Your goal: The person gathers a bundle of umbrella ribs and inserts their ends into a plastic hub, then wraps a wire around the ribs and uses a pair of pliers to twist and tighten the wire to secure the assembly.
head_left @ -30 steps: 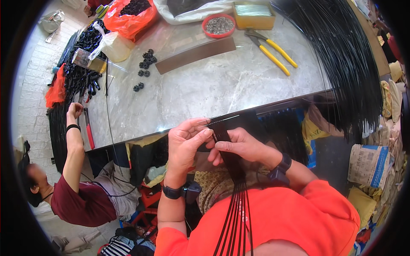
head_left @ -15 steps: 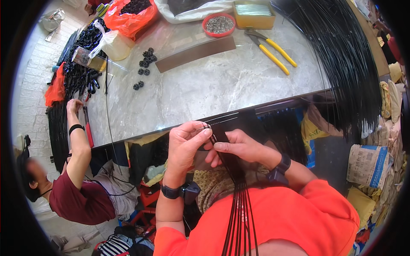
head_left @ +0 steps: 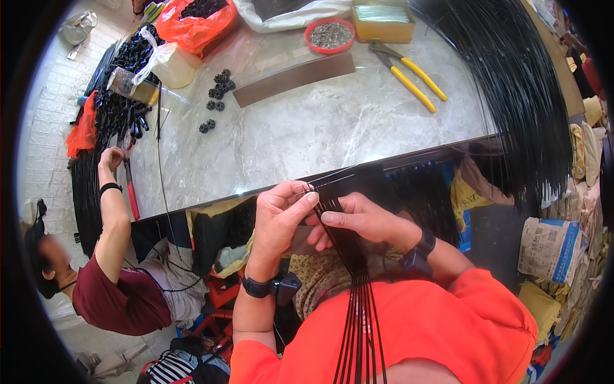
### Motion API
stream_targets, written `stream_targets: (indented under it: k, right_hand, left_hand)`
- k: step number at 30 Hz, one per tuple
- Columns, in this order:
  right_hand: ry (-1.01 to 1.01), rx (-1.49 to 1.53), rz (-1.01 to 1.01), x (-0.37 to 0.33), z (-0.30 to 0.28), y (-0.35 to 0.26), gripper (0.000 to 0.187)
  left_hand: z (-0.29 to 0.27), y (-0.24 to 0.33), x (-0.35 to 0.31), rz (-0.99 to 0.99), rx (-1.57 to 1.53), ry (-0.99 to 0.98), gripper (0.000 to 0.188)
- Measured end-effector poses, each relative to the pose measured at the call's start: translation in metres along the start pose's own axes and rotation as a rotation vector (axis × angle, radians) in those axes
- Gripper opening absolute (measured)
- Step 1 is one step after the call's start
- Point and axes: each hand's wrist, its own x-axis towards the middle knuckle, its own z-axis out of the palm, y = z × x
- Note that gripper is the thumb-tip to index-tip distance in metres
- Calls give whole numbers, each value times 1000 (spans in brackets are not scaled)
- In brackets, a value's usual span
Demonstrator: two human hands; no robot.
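In front of my waist, below the table's front edge, both hands are at a flat bundle of thin black rods (head_left: 350,253) whose lower ends fan out over my orange shirt. The thumb and fingertips of my left hand (head_left: 279,214) are pinched at the bundle's upper end. Thin metal wires (head_left: 339,178) stick out there to the right, crosswise to the rods. My right hand (head_left: 355,219) grips the bundle from the right, its thumb lying across the rods and its fingers partly hidden behind them. Exactly how the wires meet the rods is too small to tell.
On the marble-topped table (head_left: 288,141) lie yellow-handled pliers (head_left: 412,80), a brown strip (head_left: 294,78), small black round parts (head_left: 220,86) and a red dish of metal bits (head_left: 329,36). Long black rods (head_left: 511,96) hang over the right end. A co-worker (head_left: 118,288) works at the left.
My hands keep the same grip, and the protruding wires have shifted only slightly. The co-worker's arm at the left has moved a little.
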Motion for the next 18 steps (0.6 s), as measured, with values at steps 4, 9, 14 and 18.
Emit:
stream_targets:
  k: [4, 9, 14, 18]
  right_hand:
    - [-3, -4, 11, 1, -1, -1, 31]
    - [48, -53, -24, 0, 3, 3, 32]
    - [70, -42, -15, 0, 4, 1, 33]
    - [77, -49, -14, -1, 3, 2, 34]
  left_hand:
    - [0, -2, 1, 20, 0, 6, 10]
    - [0, 0, -1, 15, -5, -2, 10]
    - [8, 3, 1, 46, -49, 118, 13]
    - [-1, -5, 3, 43, -111, 117, 14]
